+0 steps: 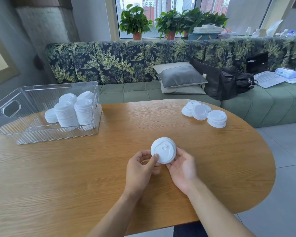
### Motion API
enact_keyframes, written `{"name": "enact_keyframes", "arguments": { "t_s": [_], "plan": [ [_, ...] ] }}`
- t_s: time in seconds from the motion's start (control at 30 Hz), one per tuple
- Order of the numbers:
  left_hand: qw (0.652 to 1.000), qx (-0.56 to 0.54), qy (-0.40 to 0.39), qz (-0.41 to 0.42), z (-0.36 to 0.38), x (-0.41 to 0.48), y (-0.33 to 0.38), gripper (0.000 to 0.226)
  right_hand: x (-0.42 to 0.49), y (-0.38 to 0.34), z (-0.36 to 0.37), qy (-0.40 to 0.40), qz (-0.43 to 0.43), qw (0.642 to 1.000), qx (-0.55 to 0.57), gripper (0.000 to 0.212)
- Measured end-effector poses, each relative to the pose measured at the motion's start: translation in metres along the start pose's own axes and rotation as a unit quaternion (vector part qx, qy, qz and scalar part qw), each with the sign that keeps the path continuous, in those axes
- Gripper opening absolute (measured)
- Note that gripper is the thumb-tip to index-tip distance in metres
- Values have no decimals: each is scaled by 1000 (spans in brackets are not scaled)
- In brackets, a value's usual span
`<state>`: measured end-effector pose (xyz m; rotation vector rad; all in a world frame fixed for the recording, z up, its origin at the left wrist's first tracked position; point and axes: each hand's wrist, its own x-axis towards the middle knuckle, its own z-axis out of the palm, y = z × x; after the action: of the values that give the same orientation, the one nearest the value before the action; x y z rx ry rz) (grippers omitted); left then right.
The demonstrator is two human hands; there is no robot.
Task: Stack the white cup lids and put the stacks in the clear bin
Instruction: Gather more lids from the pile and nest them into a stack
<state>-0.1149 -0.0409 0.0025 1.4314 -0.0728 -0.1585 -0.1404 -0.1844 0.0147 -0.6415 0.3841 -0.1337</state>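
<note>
Both hands hold a short stack of white cup lids (163, 152) just above the middle of the wooden table (75, 177). My left hand (141, 167) pinches its left rim with thumb on top. My right hand (182, 166) cradles its right side with curled fingers. The clear ribbed bin (10, 124) stands at the table's far left and holds several tall lid stacks (73, 112). Loose lids (197, 110) and a small lid stack (217, 118) lie at the table's far right.
A green sofa with leaf-print back (126, 60) runs behind the table, carrying cushions (181, 76), black bags (225, 81) and papers. Potted plants (135, 21) line the window sill. Grey floor tiles lie to the right of the table's rounded edge.
</note>
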Motion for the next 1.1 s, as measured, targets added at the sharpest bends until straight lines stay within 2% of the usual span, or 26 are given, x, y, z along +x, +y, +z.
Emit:
{"name": "enact_keyframes", "arguments": {
  "t_s": [0.27, 0.4, 0.53, 0.83, 0.97, 1.1],
  "plan": [
    [1000, -6, 15, 4, 1, 1, -1, 26, -2, 0, -1, -12, 0, 1000, -1, 30],
    [1000, -4, 9, 16, 2, -1, -1, 23, -5, 1, 4, -38, -20, 998, -53, 37],
    [1000, -2, -6, 24, 1, -2, 2, 23, -7, 1, 3, -47, -24, 998, -46, 48],
    [1000, -24, -8, 16, -2, 0, 2, 19, -5, 2, -1, -63, -13, 997, -45, 35],
    [1000, -22, 9, 15, -2, 3, -1, 20, -5, 3, -1, -73, -11, 995, -71, 38],
    [999, -11, 34, 27, -1, 0, -2, 19, -5, 3, 0, -67, -12, 995, -78, 23]
  ]
}}
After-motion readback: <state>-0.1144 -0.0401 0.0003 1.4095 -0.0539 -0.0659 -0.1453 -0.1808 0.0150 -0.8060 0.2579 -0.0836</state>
